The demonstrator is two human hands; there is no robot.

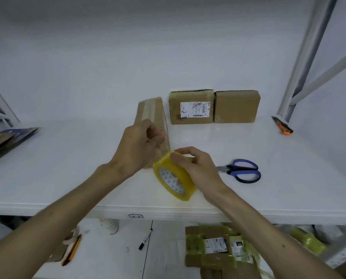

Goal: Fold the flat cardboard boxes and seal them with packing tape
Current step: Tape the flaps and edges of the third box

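A brown cardboard box [152, 111] with a strip of tape along its top lies lengthwise on the white shelf [67, 158]. My left hand [139, 146] rests on its near half, fingers curled and pinching the tape end against the box. My right hand [196, 168] grips a yellow roll of packing tape [174, 176], tilted, just in front of the box's near end. A short stretch of clear tape runs from the roll up to my left fingers.
Two folded boxes [190, 107] [236, 106] stand at the back. Blue-handled scissors [242, 171] lie to the right, an orange utility knife [282, 125] by the shelf post. Flat cardboard [5, 141] lies at the left edge. Below lie taped boxes [214, 250], a marker [146, 239] and a knife [72, 250].
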